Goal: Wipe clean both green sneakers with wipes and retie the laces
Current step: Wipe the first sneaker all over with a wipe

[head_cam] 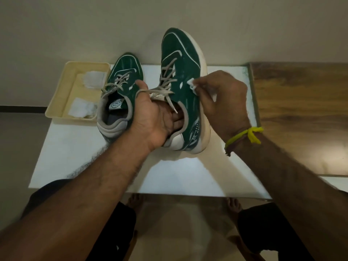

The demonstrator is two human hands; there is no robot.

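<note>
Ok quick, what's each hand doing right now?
Left hand: fingers tucked inside the raised sneaker, gripping it.
Right hand: pinching a white wipe against that sneaker's side.

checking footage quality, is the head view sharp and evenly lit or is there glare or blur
Head view: dim overall; glare patch on the white table near its front edge; right hand and wipe slightly motion-blurred; held sneaker fairly sharp; wide-angle bending at the edges.

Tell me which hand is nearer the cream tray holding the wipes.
Left. The left hand, fingers tucked inside the raised sneaker, is separated from the cream tray by the other sneaker. The right hand, pinching a wipe, sits farther right.
</note>
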